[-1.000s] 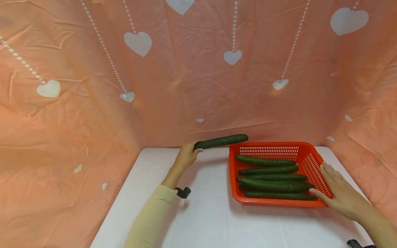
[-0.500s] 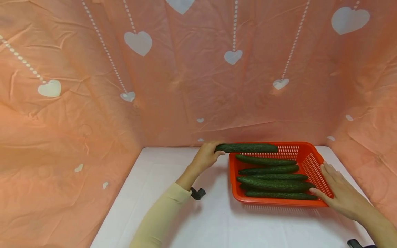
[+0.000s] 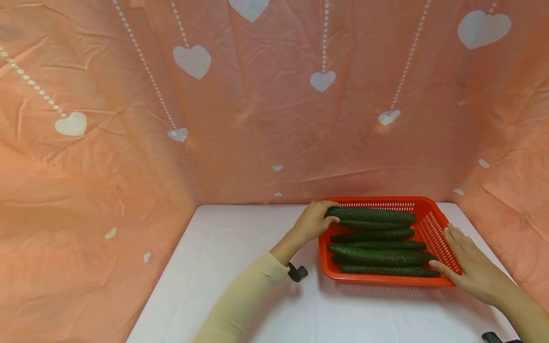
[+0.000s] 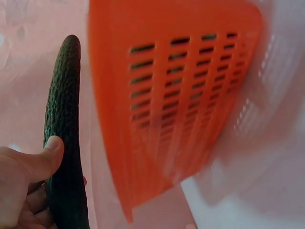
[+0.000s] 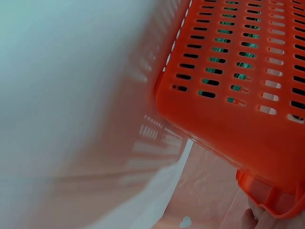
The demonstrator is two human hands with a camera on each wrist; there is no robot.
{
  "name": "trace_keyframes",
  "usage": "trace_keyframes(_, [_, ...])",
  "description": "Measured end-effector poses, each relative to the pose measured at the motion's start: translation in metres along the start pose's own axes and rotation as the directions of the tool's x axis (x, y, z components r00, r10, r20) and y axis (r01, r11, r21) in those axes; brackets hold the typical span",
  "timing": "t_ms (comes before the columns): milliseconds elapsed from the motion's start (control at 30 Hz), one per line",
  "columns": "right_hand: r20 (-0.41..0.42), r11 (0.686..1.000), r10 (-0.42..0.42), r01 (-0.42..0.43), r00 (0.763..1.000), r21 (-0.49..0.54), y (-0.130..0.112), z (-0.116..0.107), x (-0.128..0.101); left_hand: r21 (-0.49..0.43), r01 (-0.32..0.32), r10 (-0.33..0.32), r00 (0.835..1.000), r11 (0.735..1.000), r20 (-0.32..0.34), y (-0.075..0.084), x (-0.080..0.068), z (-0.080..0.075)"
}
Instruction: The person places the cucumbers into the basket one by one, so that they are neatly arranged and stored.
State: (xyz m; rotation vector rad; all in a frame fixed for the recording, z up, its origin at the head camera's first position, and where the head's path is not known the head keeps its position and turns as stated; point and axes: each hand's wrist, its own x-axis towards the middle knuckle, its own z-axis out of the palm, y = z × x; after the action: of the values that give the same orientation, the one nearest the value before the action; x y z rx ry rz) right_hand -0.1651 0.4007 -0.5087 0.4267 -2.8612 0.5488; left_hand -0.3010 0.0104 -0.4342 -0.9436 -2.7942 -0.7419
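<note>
An orange slotted basket sits on the white table at the back right and holds several dark green cucumbers lying side by side. My left hand grips the near end of one more cucumber and holds it across the basket's far part, over the others. In the left wrist view my thumb presses that cucumber beside the basket's wall. My right hand rests with straight fingers on the basket's right front rim; the right wrist view shows the basket's side.
Pink cloth with white hearts walls the table at the back and on both sides. Bare white tabletop lies left of and in front of the basket. A small black strap clip sits at my left wrist.
My left hand has carried the cucumber to the right, from beside the basket's far left corner to over the cucumbers inside it. My right hand has stayed on the rim.
</note>
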Motion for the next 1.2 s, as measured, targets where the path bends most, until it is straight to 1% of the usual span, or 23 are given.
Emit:
trace_keyframes(167, [-0.012,1.0,-0.013,0.013,1.0,0.0,0.0,0.0,-0.001,0.01,0.014,-0.014,0.999,1.0,0.03,0.012,0.004,0.013])
trace_keyframes(267, [-0.004,1.0,-0.007,0.007,1.0,0.001,0.0,0.001,-0.001,0.014,0.024,-0.024,0.999,1.0,0.044,0.019,0.005,0.02])
trace_keyframes(433, [-0.003,1.0,-0.003,0.003,1.0,0.005,-0.001,0.002,-0.001,0.035,0.001,-0.003,0.999,0.999,0.05,0.027,0.006,0.033])
trace_keyframes(533, [0.0,1.0,0.0,0.0,1.0,0.005,-0.001,0.001,-0.001,0.06,0.001,-0.004,0.999,0.998,0.052,0.031,0.006,0.038])
trace_keyframes(667, [0.024,1.0,0.021,-0.022,0.999,0.01,-0.002,0.001,-0.001,0.086,0.028,-0.034,0.997,0.996,0.073,0.039,0.008,0.042])
trace_keyframes(800, [0.035,0.999,0.037,-0.038,0.999,0.024,-0.002,0.0,-0.001,0.077,0.03,-0.038,0.994,0.997,0.102,0.046,0.01,0.046])
trace_keyframes(967, [0.042,0.999,0.035,-0.037,0.999,0.04,-0.003,0.0,-0.001,0.075,0.046,-0.055,0.992,0.996,0.112,0.049,0.011,0.051])
trace_keyframes(1100, [0.066,0.997,0.053,-0.056,0.996,0.046,-0.002,0.0,-0.001,0.071,0.064,-0.072,0.991,0.995,0.117,0.047,0.011,0.055])
trace_keyframes(1200, [0.07,0.997,0.059,-0.062,0.996,0.042,-0.001,-0.001,-0.001,0.065,0.06,-0.067,0.992,0.996,0.112,0.045,0.012,0.057])
